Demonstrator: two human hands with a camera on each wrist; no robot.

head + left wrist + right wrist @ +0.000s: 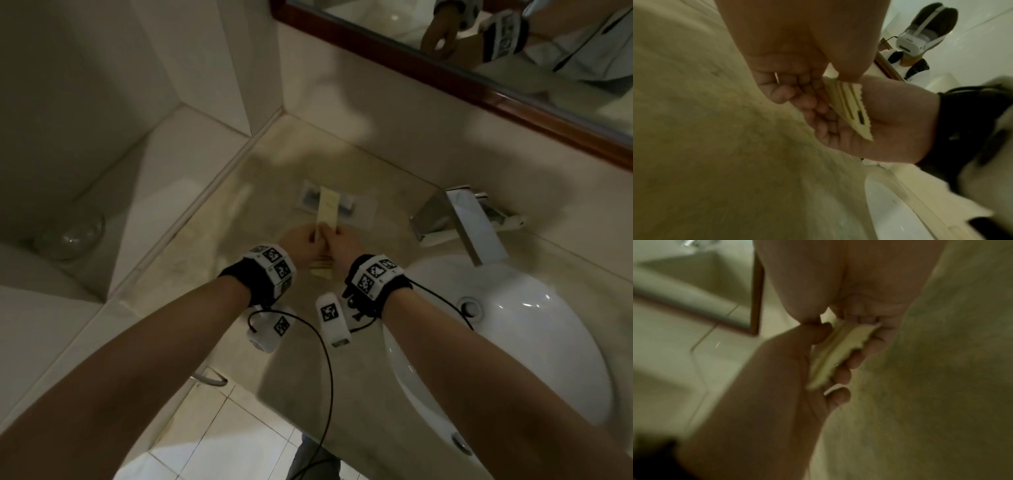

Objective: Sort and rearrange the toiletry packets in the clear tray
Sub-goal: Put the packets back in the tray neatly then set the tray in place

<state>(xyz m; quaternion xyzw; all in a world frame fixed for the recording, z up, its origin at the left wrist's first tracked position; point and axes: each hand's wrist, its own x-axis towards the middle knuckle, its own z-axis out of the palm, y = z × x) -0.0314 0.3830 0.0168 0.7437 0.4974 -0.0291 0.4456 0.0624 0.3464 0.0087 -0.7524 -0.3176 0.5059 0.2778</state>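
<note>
Above the beige counter, both hands meet on a stack of cream toiletry packets [327, 209] with zigzag ends. My left hand [303, 241] pinches the stack from the left and my right hand [342, 241] from the right. One long packet sticks up past the fingers; the lower ends [322, 269] show beneath the wrists. In the left wrist view the packets [849, 107] lie between both hands' curled fingers. The right wrist view shows the packets [836, 352] blurred. Just beyond the hands the clear tray [364, 210] sits on the counter with two small white-edged items in it.
A chrome faucet [459, 219] and white basin [513, 329] lie to the right. The wood-framed mirror [479, 85] runs along the back wall. A glass bowl [72, 233] stands on a lower ledge at the left. The counter's front edge is near my forearms.
</note>
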